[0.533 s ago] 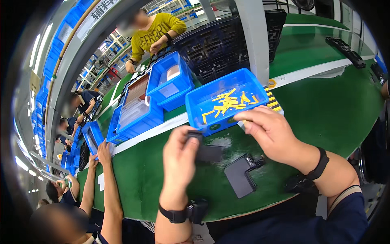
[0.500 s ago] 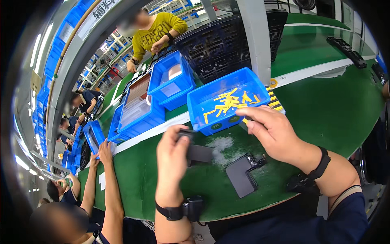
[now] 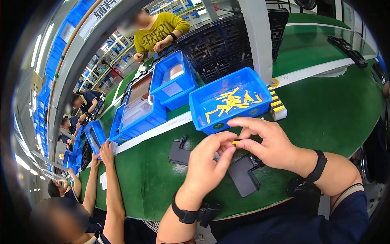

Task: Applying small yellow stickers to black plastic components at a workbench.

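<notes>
My left hand (image 3: 208, 162) and my right hand (image 3: 273, 145) meet above the near side of the green table. Between their fingertips is a small yellow strip (image 3: 235, 142); both hands are closed in a pinch at it. A dark grey L-shaped flat part (image 3: 243, 175) with a black end piece lies below my hands, partly covered by my fingers. Another such L-shaped part (image 3: 178, 154) rests left of my left hand. Just beyond the hands stands a blue bin (image 3: 201, 118) holding many loose yellow strips (image 3: 230, 102).
Beside the bin sits a block with yellow and black stripes (image 3: 278, 106), at the foot of a grey post (image 3: 259, 44). More blue bins (image 3: 170, 91) stand to the left. A co-worker's arms (image 3: 111, 175) reach across the table at left. Black trays (image 3: 219, 44) lean behind.
My left hand has let go of a dark L-shaped part, which now lies on the table, and has moved right to meet my right hand. My right hand has come slightly nearer with the yellow strip.
</notes>
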The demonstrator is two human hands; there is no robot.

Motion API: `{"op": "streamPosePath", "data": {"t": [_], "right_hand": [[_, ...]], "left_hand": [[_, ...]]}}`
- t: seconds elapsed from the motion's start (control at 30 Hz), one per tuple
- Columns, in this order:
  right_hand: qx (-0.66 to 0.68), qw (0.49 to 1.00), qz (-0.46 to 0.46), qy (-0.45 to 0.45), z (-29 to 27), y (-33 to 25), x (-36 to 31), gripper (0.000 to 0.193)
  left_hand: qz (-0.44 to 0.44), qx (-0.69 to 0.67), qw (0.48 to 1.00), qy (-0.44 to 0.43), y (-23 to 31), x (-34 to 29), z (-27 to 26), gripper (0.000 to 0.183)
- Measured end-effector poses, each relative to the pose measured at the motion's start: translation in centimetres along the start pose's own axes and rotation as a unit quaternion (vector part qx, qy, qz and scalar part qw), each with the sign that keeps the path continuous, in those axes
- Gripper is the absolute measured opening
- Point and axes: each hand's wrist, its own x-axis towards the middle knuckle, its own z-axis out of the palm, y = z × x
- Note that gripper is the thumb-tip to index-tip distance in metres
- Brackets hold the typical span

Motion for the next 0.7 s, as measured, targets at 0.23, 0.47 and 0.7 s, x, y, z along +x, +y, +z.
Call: {"op": "streamPosePath", "data": {"t": [0.23,0.47,0.7], "right_hand": [[0.025,0.999,0.02,0.042,0.1,-0.1,0.1,0.006],[0.049,0.994,0.094,-0.006,-0.2,-0.3,0.1,0.008],[0.097,0.989,0.097,0.055,-0.6,0.4,0.4,0.011]], "left_hand": [[-0.22,-0.345,0.912,-0.044,-1.0,0.0,-0.4,0.021],[-0.237,-0.308,0.919,-0.062,-1.1,0.3,-0.6,0.022],[-0.259,-0.026,0.964,-0.051,-3.6,0.1,-1.3,0.017]]}}
